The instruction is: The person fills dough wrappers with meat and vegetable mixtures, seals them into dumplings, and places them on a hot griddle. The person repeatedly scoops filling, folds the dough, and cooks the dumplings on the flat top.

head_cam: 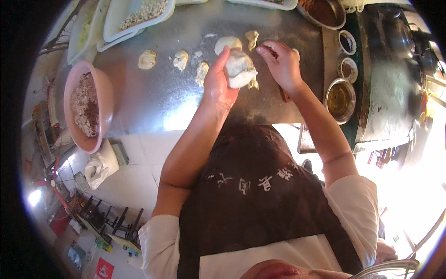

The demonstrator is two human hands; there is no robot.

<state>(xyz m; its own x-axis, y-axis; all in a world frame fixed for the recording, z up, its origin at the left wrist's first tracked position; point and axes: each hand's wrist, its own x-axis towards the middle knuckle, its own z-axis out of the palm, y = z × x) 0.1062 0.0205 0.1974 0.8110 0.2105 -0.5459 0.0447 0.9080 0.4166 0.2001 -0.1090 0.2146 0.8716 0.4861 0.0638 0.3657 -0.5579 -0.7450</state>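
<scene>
My left hand (pixel 219 80) holds a rounded, pale piece of dough (pixel 241 69) over the metal worktop (pixel 146 101), its thumb along the dough's left side. To the right, my right hand (pixel 282 61) is raised with its fingers bent and fingertips close together; whether anything small is between them cannot be told. A flat dough round (pixel 228 44) lies just beyond my left thumb. Small lumps of dough lie about, one (pixel 252 40) between the hands' far sides, others (pixel 147 59), (pixel 181 60) and a third lump (pixel 202 74) to the left.
A pink bowl of shredded filling (pixel 108 94) stands at the worktop's left end. White trays (pixel 167 14) line the far left edge. On the right are a metal bowl of yellowish liquid (pixel 339 101), small bowls (pixel 347 69) and a larger metal bowl (pixel 338 24).
</scene>
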